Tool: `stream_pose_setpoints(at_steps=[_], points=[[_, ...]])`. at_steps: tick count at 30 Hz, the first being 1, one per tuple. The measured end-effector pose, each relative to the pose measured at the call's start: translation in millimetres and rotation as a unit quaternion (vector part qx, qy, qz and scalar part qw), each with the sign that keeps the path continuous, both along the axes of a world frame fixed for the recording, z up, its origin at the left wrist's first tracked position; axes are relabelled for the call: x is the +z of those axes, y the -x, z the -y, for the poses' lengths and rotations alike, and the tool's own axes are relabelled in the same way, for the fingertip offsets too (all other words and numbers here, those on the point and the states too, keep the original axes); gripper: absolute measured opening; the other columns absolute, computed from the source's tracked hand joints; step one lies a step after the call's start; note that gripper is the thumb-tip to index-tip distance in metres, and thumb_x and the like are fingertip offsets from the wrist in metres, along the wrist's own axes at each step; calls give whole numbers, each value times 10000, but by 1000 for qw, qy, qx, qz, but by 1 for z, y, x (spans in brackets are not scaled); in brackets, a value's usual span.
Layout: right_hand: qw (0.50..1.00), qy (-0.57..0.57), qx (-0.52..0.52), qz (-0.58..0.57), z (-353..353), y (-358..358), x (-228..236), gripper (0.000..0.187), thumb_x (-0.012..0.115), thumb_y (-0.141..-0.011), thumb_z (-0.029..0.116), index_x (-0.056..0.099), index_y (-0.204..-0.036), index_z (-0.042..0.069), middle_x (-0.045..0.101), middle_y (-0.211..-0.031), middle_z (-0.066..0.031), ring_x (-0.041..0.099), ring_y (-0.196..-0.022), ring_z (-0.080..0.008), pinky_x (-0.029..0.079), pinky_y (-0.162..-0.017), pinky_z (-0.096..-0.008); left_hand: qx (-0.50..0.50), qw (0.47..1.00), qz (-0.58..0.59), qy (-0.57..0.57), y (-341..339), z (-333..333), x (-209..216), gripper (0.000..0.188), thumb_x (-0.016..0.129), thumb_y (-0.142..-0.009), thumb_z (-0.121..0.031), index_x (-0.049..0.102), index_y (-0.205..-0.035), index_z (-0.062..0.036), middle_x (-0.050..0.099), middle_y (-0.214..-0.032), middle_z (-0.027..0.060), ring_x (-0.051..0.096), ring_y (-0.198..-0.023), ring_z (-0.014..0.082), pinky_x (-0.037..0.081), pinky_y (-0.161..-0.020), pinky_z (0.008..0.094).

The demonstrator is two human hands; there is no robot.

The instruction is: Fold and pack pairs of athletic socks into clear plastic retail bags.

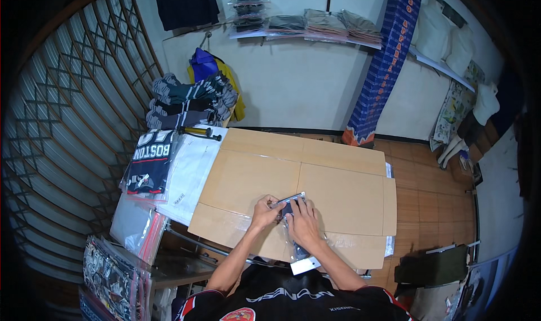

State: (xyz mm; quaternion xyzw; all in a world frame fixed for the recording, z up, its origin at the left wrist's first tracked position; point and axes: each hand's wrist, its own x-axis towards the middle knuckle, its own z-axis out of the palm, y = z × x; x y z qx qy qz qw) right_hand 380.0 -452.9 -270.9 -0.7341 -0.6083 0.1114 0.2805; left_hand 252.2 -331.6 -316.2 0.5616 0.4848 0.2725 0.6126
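Hands point(287, 217) on cardboard point(332, 191) (wooden floor point(434, 208))

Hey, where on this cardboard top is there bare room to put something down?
The flattened cardboard is bare across its far half toward the wall, and on the right between the hands and its right edge. It is crowded at the near middle, where the left hand and right hand press a clear plastic bag, and left, by the bagged jersey.
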Motion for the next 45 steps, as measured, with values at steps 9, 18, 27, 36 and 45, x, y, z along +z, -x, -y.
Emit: stream_pose_setpoints(at_steps=[9,18,27,36,45], points=[[994,25,5,111,-1,5,-17,576,541,-1006,347,482,-1513,81,340,-1617,-236,282,-1474,-487,281,-1098,-696,-19,1000,-5,8,5,-9,-4,329,821,-904,-270,641,-944,2,687,-686,96,632,-532,130,505,-460,288],[993,72,5,93,-2,6,-15,590,503,-1018,362,442,-1545,104,282,-1652,-208,206,-1520,-476,234,-1127,-743,-26,999,-20,27,18,-17,12,400,791,-930,-296,591,-1002,43,704,-743,133,701,-609,166,577,-517,296],[992,92,4,91,-4,7,-14,598,476,-1019,370,429,-1555,109,272,-1662,-192,176,-1534,-461,204,-1139,-742,14,997,-69,-41,56,-22,2,395,754,-947,-312,631,-997,59,709,-760,136,718,-629,175,571,-564,297],[991,105,0,82,-6,8,-11,598,483,-1014,366,433,-1552,110,269,-1663,-188,169,-1540,-451,190,-1146,-750,-11,976,-97,-193,37,-11,19,248,718,-932,-150,697,-1105,26,747,-946,158,747,-925,255,582,-808,357],[991,106,-6,81,-5,8,-11,590,470,-1024,370,432,-1551,107,274,-1659,-194,187,-1533,-450,191,-1144,-744,-114,963,-90,-227,12,-13,20,272,636,-969,-94,680,-1208,28,738,-1078,192,724,-985,294,568,-891,373]])
